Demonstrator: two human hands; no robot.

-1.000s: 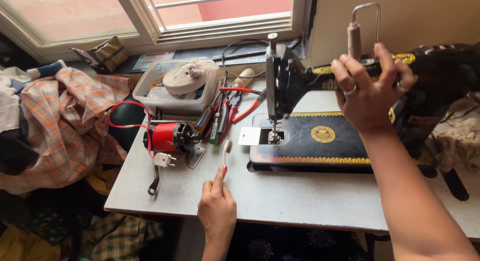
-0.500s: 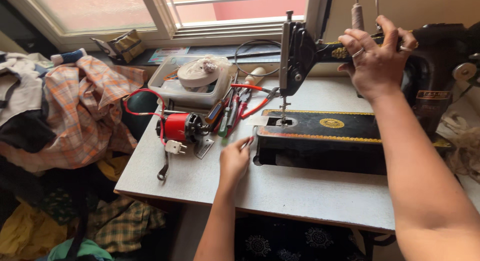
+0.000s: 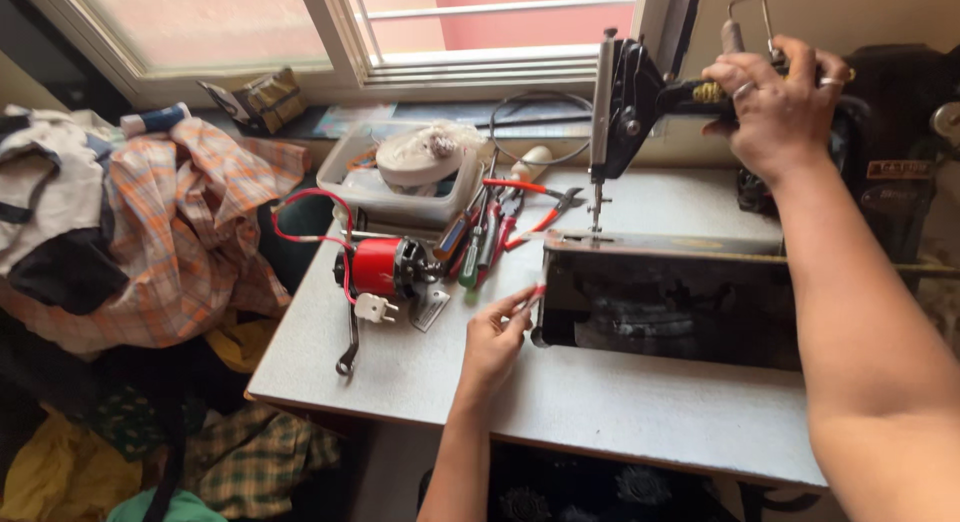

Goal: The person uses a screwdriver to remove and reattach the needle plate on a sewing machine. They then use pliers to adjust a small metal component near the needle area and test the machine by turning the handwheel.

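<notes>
Clear tray (image 3: 352, 174) with white tape roll (image 3: 418, 152)

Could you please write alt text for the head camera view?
The right hand grips the top of a black sewing machine tipped back on a grey table, while the left hand holds a small tool at its base. A red motor lies nearby.

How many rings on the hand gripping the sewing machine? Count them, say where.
2 on the right hand: one ring on a middle finger, one ring on a finger further right. Fingers curled over the sewing machine may hide more.
</notes>
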